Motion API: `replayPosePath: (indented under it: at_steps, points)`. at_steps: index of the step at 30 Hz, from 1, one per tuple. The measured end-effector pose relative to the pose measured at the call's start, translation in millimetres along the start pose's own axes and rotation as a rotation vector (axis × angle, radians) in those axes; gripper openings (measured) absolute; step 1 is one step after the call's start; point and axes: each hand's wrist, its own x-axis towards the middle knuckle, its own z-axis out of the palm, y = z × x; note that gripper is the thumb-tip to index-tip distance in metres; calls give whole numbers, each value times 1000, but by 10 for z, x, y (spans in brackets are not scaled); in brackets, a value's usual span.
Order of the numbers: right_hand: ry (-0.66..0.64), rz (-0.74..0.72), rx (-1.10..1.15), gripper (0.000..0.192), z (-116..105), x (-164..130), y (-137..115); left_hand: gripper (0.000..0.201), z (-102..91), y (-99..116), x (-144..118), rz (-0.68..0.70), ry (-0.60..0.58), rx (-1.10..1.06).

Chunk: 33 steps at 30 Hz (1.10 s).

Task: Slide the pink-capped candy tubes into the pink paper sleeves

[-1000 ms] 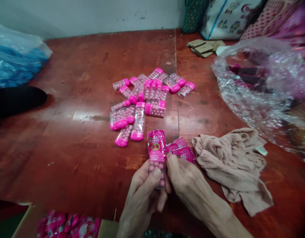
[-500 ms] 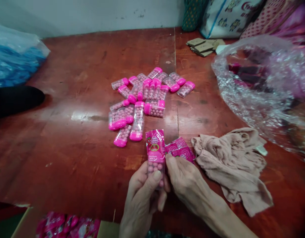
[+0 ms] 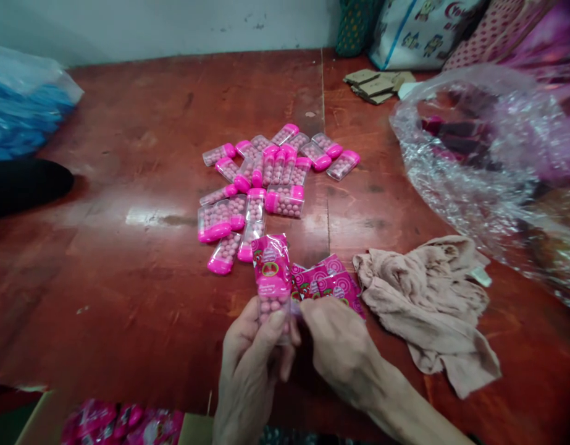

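My left hand [image 3: 252, 364] grips a clear candy container [image 3: 272, 304] filled with pink balls, thumb across its front. A printed pink wrapper sleeve [image 3: 270, 266] covers its upper part and stands up past it. Close on the right, my right hand [image 3: 343, 343] is closed, its fingertips pinching a thin see-through purplish strip [image 3: 296, 309] beside the container. Just beyond that hand, several flat pink wrappers [image 3: 328, 281] lie overlapping on the table. Farther off is a loose cluster of pink-capped candy containers [image 3: 278, 167].
A crumpled beige cloth [image 3: 423, 296] lies to the right on the red-brown table [image 3: 127, 296]. Behind it spreads a clear plastic bag [image 3: 419, 142]. Cardboard pieces [image 3: 376, 86] sit at the back, a bag of blue items [image 3: 29, 111] at left. Below the front edge, a box [image 3: 194, 429] holds pink packets.
Both hands and the container have shifted slightly left, and the container tilts a little. My right hand has drawn away from the wrapper's edge, and a purplish strip now shows at its fingertips.
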Motion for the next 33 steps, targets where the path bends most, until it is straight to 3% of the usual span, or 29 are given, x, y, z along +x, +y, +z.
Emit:
replayPosePath:
  at_steps: [3, 7, 11, 16, 19, 29, 33]
  points:
    - [114, 175, 127, 22, -77, 67, -4, 17, -7, 15, -13, -21, -73, 31]
    - [81, 327, 367, 15, -125, 170, -25, 17, 15, 14, -12, -19, -120, 8]
    - [88, 193, 277, 17, -104, 143, -35, 16, 29, 3, -14, -13, -133, -19]
    - [-130, 72, -10, 35, -191, 101, -61, 16, 17, 12, -34, -74, -93, -69]
    - [-173, 42, -103, 36, -241, 139, -78, 15, 25, 27, -59, -114, -117, -107]
    - [-86, 41, -111, 36, -214, 147, -162, 19, 12, 12, -22, -111, -117, -159]
    - [-142, 36, -113, 36, -240, 201, -121, 21, -26, -12, -23, -100, -130, -136]
